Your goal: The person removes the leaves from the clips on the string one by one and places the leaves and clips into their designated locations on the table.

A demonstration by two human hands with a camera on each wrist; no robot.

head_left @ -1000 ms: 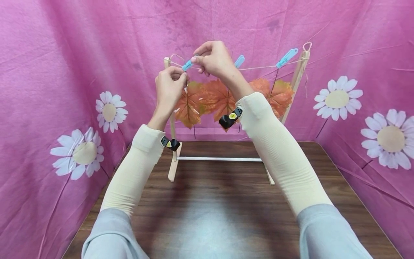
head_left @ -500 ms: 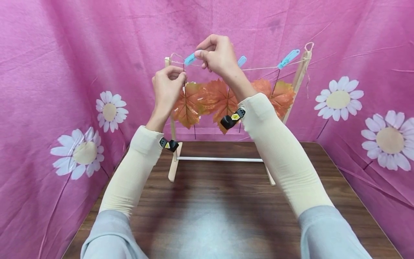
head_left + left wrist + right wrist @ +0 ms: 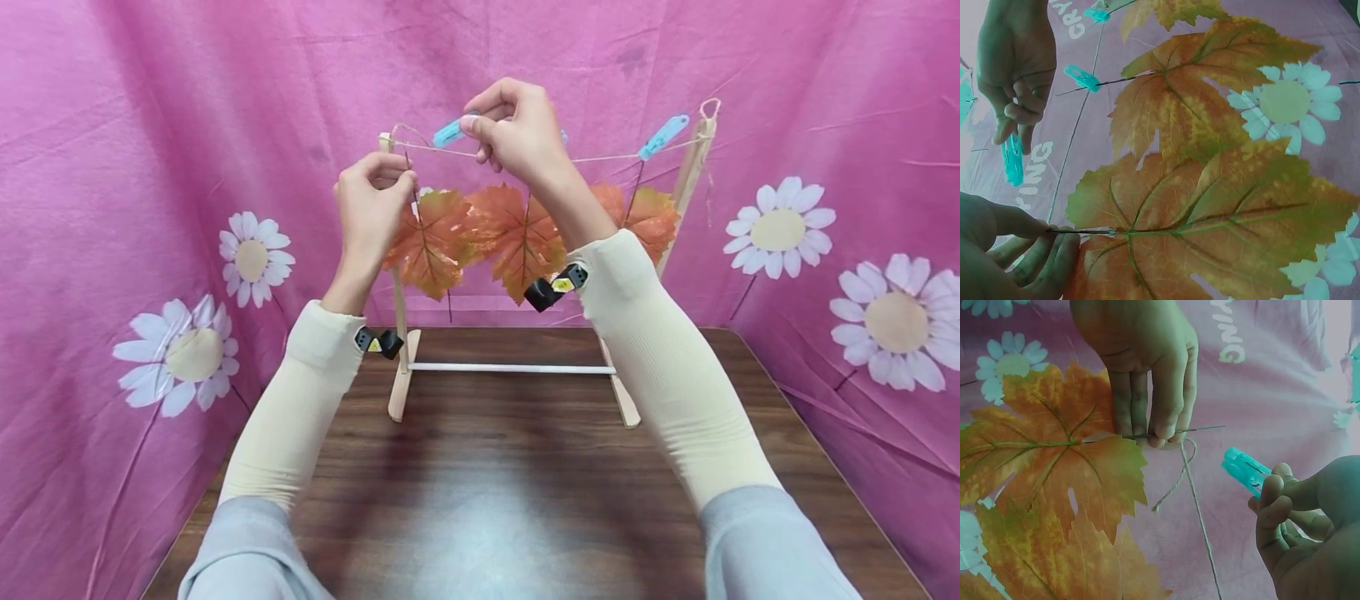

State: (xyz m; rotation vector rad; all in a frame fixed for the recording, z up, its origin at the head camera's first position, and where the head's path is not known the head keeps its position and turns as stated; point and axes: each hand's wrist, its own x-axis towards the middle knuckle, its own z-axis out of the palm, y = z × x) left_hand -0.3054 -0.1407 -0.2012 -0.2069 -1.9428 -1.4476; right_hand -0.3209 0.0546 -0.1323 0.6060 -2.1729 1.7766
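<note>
1. A string [image 3: 615,157] runs across a wooden stand [image 3: 693,167], above the table [image 3: 480,467].
2. Near the string's left end, the left hand [image 3: 371,200] pinches a dark stem [image 3: 1207,429] between thumb and fingers.
3. That stem's orange leaf [image 3: 426,242] hangs below the string.
4. The right hand [image 3: 521,129] pinches a blue clothespin [image 3: 447,133], which is apart from the string in the right wrist view.
5. Farther right along the string, a second clothespin [image 3: 1082,78] holds the middle leaf [image 3: 517,237].
6. Near the string's right end, a third clothespin [image 3: 663,137] holds another leaf [image 3: 651,225].
7. Behind the string hangs pink cloth [image 3: 315,108] with white flowers [image 3: 780,227].
</note>
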